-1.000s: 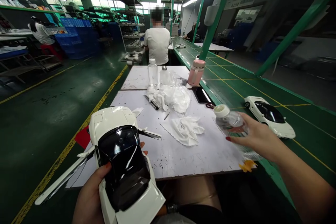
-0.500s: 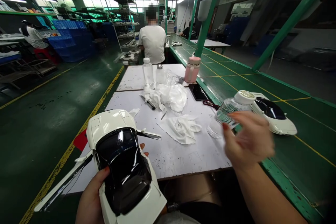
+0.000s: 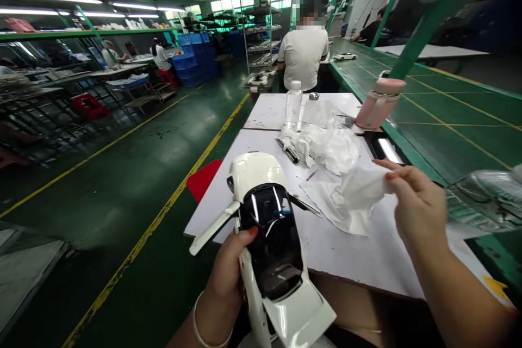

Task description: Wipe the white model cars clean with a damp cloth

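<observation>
A white model car point(image 3: 255, 171) with a glossy black roof rests in my left hand point(image 3: 229, 263), whose thumb lies along the car's side. Both car doors stand open, the left door point(image 3: 214, 227) spread out over the table edge. My right hand point(image 3: 420, 204) pinches the corner of a white cloth point(image 3: 354, 196) between thumb and fingertips. That corner is lifted, while the rest of the cloth lies on the white tabletop point(image 3: 338, 250).
Crumpled plastic and cloth point(image 3: 330, 147) lie beyond, near a clear bottle point(image 3: 292, 104), a jar point(image 3: 316, 111), a pink flask point(image 3: 377, 103) and a black phone point(image 3: 385, 148). A large clear bottle point(image 3: 485, 196) stands at right by the green line point(image 3: 440, 98). A person in white point(image 3: 304, 54) sits ahead.
My right hand has moved from beside the large bottle to the white cloth and lifted its corner. The view has turned left, and my left hand still holds the model car.
</observation>
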Tool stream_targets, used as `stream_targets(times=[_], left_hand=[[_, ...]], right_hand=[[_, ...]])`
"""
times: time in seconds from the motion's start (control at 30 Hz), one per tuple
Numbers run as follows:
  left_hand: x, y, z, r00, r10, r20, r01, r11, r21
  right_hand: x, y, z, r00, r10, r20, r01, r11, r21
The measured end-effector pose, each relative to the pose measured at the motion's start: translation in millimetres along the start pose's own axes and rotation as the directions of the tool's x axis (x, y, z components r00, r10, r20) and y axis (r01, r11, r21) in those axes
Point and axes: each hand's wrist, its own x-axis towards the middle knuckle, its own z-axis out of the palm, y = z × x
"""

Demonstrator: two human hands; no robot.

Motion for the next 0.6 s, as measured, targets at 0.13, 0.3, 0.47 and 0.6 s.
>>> stream_targets(times=[0.13,0.3,0.47,0.6], left_hand=[[-0.2,-7.7,-1.1,0.998,-0.009,0.067,0.005,0.998,0.059],[-1.1,-13.3,-2.9,1.0,0.016,0.027,-0.019,0.994,0.112],[-2.0,-9.5,2.8,0.979,0.19,-0.078,-0.173,0.968,0.18],[-1.8,-9.2,0.5,0.968,0.245,-0.049,-0.231,0.953,0.195]], right_hand=[[-4.9,-41.6,4.7,0.96,0.277,0.051,-0.279,0.907,0.316],[-36.3,-103.0,8.5,0.993,0.013,0.118,-0.026,0.994,0.11],[-75.3,-131.6,24.7,0.69,-0.589,0.42,0.6,0.791,0.124],[-86.5,-121.7,36.0,0.525,-0.684,0.506,0.709,0.681,0.185]])
